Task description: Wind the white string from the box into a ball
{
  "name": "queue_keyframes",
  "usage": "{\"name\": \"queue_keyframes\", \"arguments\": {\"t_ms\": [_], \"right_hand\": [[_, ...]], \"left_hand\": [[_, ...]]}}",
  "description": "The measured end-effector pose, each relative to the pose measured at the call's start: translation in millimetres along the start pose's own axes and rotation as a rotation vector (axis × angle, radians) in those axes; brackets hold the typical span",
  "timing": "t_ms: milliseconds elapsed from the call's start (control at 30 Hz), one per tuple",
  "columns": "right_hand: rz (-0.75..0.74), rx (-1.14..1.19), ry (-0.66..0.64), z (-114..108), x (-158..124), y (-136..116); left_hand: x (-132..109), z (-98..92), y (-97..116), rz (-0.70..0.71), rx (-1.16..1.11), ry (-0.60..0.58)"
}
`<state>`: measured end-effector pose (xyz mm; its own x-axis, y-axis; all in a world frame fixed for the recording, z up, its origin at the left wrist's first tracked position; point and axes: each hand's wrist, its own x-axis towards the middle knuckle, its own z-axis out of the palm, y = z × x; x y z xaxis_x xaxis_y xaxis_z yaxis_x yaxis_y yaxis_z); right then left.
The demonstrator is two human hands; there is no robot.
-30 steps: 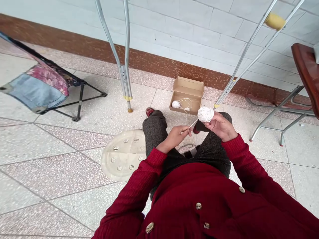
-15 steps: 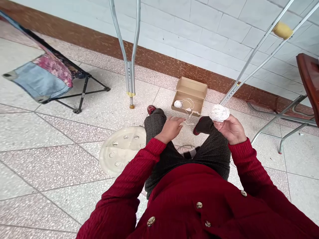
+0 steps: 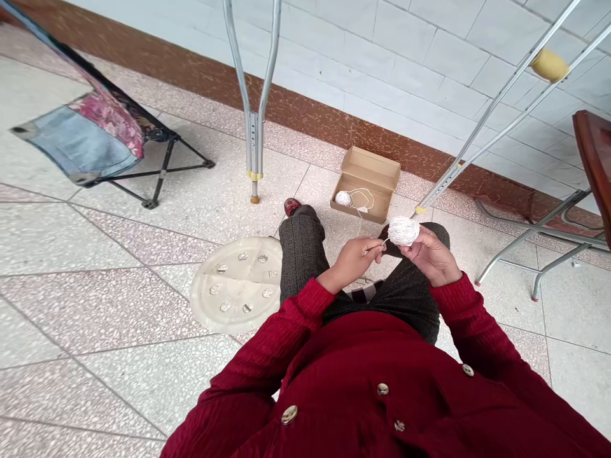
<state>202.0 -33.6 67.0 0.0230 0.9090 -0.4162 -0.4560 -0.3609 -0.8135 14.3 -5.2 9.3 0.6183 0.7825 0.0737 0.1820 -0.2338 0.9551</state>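
Well, a fluffy round ball of white string [image 3: 403, 231] sits in the person's right hand [image 3: 429, 254], just above the knees. It is round, so it has no long side to point with. The right fingers [image 3: 422, 236] curl around it and hold it. A thin white string [image 3: 384, 242] goes left from the ball to the left hand [image 3: 351, 262], which pinches it between finger and thumb. A smaller ball of white string [image 3: 342, 198] lies in an open brown cardboard box [image 3: 370, 166] on the speckled stone floor [image 3: 119, 343], past the feet. A round pale plastic lid [image 3: 236, 286] lies by the left knee [image 3: 300, 235].
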Motion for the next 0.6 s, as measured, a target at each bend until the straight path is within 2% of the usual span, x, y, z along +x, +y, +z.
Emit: {"name": "queue_keyframes", "arguments": {"t_ms": [100, 233, 367, 433, 500, 600], "right_hand": [[-0.031, 0.022, 0.042, -1, 2, -6], [-0.176, -0.025, 0.089, -4, 12, -13], [-0.307, -0.338, 0.186, -12, 33, -2], [-0.346, -0.518, 0.199, -17, 42, 12], [-0.348, -0.673, 0.151, -21, 46, 28], [-0.239, -0.821, -0.030, -23, 40, 48]], "left_hand": [[-15, -2.8, -12, -0.022, 0.061, -0.042], [-34, -4.9, -21, -0.060, 0.210, -0.101], [-42, -7.0, -11, 0.037, 0.392, -0.143], [-42, -11.5, -3, 0.126, 0.475, -0.112], [-39, -19.5, 3, 0.205, 0.550, -0.052], [-30, -34.3, 9, 0.289, 0.637, -0.006]]}}
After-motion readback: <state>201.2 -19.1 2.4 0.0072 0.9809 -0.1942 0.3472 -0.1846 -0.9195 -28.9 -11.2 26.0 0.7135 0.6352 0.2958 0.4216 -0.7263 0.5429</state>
